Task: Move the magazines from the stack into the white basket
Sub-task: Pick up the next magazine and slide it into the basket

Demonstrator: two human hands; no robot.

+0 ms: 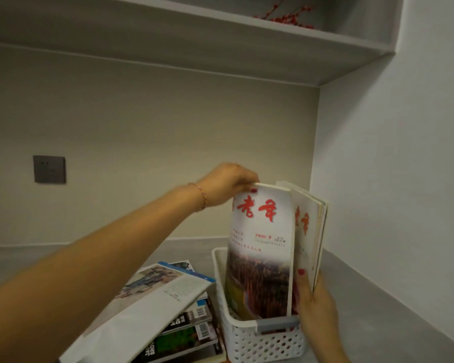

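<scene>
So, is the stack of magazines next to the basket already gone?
No, several magazines are piled on the counter left of the white basket.

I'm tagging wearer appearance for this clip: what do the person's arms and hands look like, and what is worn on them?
Both forearms are bare, with no sleeves in view. The left hand has a thin cord bracelet of reddish and pale strands around the wrist. The right hand wears red nail polish, visible on the thumbnail. No rings, watch or gloves are visible.
</scene>
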